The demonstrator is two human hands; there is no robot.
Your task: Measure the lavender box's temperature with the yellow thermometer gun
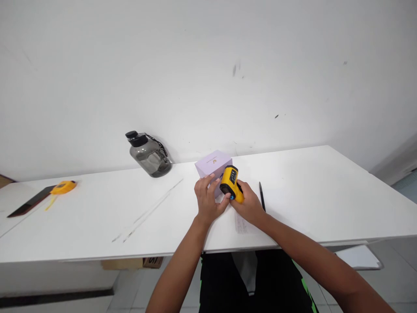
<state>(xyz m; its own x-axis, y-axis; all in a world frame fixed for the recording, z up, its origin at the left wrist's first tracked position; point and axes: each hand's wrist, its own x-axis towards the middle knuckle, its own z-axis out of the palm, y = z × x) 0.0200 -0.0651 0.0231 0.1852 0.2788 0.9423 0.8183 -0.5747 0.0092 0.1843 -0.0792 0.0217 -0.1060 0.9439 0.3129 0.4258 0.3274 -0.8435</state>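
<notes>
"What's that in the person's grip?"

"A yellow-and-black, pistol-shaped handheld device [233, 176], just above the white tabletop [309, 195]. The right hand [249, 203] is wrapped around its handle."

"And the left hand [207, 202]?"

"Grasping nothing that I can see — fingers loosely spread, thumb beside the device's blue spot. Whether that thumb touches it, I can't tell."

"What's behind them?"

"A pale lilac box [211, 161] with a small gold mark on top, partly hidden by the left fingers and the device. Nearer the person, a sheet of paper with handwriting [243, 224] lies partly under the right hand; a slim black pen [261, 194] rests just beyond that wrist."

"Farther left?"

"A translucent grey bottle with a black cap [151, 155] stands near the wall. Well apart from it — a yellow tape measure [64, 187] beside a flat, dark rectangular object [31, 202]."
</notes>
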